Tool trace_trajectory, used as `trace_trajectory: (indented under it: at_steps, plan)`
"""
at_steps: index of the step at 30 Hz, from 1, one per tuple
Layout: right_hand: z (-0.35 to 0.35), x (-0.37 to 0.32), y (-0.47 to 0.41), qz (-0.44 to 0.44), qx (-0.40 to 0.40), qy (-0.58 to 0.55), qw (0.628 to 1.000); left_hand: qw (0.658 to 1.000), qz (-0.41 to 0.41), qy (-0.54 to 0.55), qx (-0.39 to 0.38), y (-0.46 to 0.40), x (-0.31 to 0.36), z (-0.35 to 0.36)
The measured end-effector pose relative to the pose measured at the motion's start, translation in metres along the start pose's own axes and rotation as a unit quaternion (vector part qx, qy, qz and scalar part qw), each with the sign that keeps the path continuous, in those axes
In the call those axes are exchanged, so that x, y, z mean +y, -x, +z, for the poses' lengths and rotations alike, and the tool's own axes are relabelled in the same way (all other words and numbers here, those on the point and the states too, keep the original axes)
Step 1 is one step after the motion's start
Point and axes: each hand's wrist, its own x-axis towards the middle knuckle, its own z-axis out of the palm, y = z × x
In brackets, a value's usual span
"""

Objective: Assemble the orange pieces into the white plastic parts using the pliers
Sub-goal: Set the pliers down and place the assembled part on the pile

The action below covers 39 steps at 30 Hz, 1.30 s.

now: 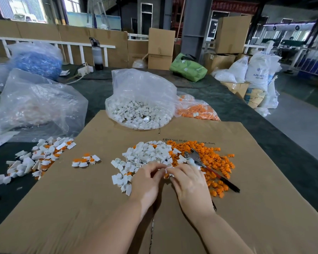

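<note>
Two bare hands meet over a flat sheet of brown cardboard (92, 208) on a dark table. The left hand (147, 182) and the right hand (188, 182) have their fingers curled in, and together they pinch a small white plastic part (167, 171) between their fingertips. A bit of orange shows under that part, but it is too small to tell what it is.

Just past the hands lies a heap of loose white plastic parts (145, 156). To its right, touching it, is a spread of orange pieces (211, 158). The pliers (207, 165) lie on top of the orange pieces, with the metal head far and the dark handles near. No hand touches them.

On the left are two groups of finished parts, a small one (85, 160) and a bigger one (40, 156) farther left.

Farther away stands an open clear bag of white parts (141, 101). A bag of orange pieces (196, 109) sits just to its right.
</note>
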Motion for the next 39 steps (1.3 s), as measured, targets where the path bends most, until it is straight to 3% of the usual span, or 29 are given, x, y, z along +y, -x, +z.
trace_trajectory:
  at_steps: [4, 7, 13, 24, 35, 39]
  plan:
    - [0.001, -0.003, -0.002, 0.025, 0.013, -0.040, 0.999, 0.999, -0.005, 0.024, -0.025, 0.006, -0.003, -0.004]
    - [0.000, -0.005, -0.002, 0.021, 0.011, -0.051, 0.998, 0.998, 0.030, -0.024, -0.057, 0.009, -0.005, -0.003]
    - [-0.001, -0.003, 0.003, 0.053, 0.022, -0.065, 0.996, 0.998, 0.047, -0.044, -0.025, 0.009, -0.007, 0.001]
    - [-0.001, -0.006, 0.004, 0.000, -0.014, -0.047, 0.999, 0.992, 0.077, -0.099, -0.018, 0.012, -0.008, 0.001]
    - [-0.003, -0.011, 0.004, 0.004, -0.018, 0.001, 1.000, 0.990, 0.064, -0.125, -0.025, 0.013, -0.008, 0.001]
    - [-0.003, -0.009, 0.003, 0.019, -0.004, -0.035, 0.999, 0.994, 0.047, -0.096, -0.022, 0.013, -0.006, 0.001]
